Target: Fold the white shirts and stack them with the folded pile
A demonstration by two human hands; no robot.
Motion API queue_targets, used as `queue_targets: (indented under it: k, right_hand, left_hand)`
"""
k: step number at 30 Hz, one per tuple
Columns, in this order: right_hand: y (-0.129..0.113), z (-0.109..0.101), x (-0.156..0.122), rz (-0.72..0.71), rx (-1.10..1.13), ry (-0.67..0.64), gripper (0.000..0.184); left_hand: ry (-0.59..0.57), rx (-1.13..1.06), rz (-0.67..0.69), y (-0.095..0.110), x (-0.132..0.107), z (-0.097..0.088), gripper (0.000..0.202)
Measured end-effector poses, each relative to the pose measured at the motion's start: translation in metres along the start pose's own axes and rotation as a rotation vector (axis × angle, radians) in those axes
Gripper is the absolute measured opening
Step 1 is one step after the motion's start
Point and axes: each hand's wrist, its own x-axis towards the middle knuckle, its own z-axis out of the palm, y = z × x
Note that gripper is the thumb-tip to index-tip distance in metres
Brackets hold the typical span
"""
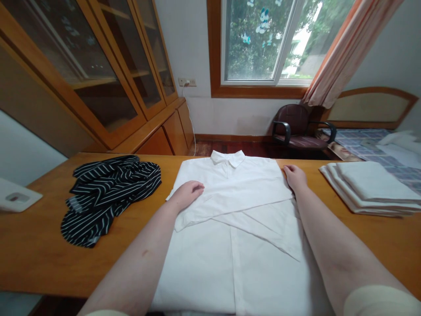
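A white collared shirt lies front down or folded over on the wooden table, its collar at the far end and its sleeves laid across the middle. My left hand rests on the shirt's left side, fingers loosely bent and holding nothing. At the right edge of the shirt, my right hand has its fingers drawn together against the fabric; their grip is partly hidden. The shirt's hem runs toward me between my forearms.
A crumpled black garment with white stripes lies on the table at left, near a white plastic object. Folded white cloths are stacked at right. Beyond are a glass-door cabinet, an office chair and a bed.
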Motion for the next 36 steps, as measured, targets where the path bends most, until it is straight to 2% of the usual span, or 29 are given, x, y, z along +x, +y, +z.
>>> queue_targets:
  k: [3,5,7,9,12,16,21,26,29,31,33,35,36]
  right_hand:
    - [-0.004,0.003,0.001,-0.074,-0.129,-0.065,0.038]
    - [-0.006,0.005,0.001,-0.191,-0.182,-0.096,0.037]
    - [-0.005,0.007,0.001,-0.318,-0.209,-0.119,0.036]
    - [-0.003,0.008,0.001,-0.37,-0.213,-0.121,0.033]
    - [0.0,0.008,0.002,-0.35,-0.206,-0.084,0.029]
    - [-0.001,0.007,0.0,-0.362,-0.174,0.023,0.033]
    - [-0.005,0.005,-0.003,-0.309,-0.169,-0.075,0.039]
    - [-0.002,0.008,-0.003,-0.175,0.006,-0.119,0.045]
    - [-0.001,0.006,-0.004,-0.276,-0.011,-0.077,0.04]
    - [-0.006,0.0,-0.006,-0.387,-0.078,-0.006,0.033]
    - [-0.02,-0.008,-0.014,-0.476,-0.122,0.013,0.029]
    - [-0.043,-0.018,-0.031,-0.535,-0.144,-0.103,0.029]
    - [-0.056,-0.023,-0.043,-0.556,-0.138,-0.232,0.028]
  left_hand:
    - [0.036,0.037,-0.083,0.006,-0.001,-0.001,0.032]
    - [0.045,0.084,-0.091,0.008,-0.001,-0.002,0.032]
    - [0.031,0.126,-0.105,0.008,-0.001,-0.002,0.031]
    - [-0.005,0.145,-0.115,0.01,-0.001,-0.003,0.027]
    - [-0.038,0.136,-0.098,0.015,-0.003,-0.006,0.024]
    - [-0.006,0.101,-0.113,0.021,-0.006,-0.01,0.025]
    - [-0.051,0.162,-0.184,0.014,-0.006,-0.009,0.02]
    - [-0.113,0.147,-0.187,0.0,-0.003,-0.006,0.021]
    - [-0.106,0.13,-0.174,-0.004,-0.003,-0.007,0.027]
    - [-0.088,0.132,-0.158,-0.005,-0.004,-0.007,0.03]
    - [-0.081,0.145,-0.14,-0.005,-0.004,-0.007,0.031]
    - [-0.086,0.152,-0.124,-0.006,-0.004,-0.006,0.031]
    - [-0.088,0.151,-0.121,-0.006,-0.004,-0.005,0.03]
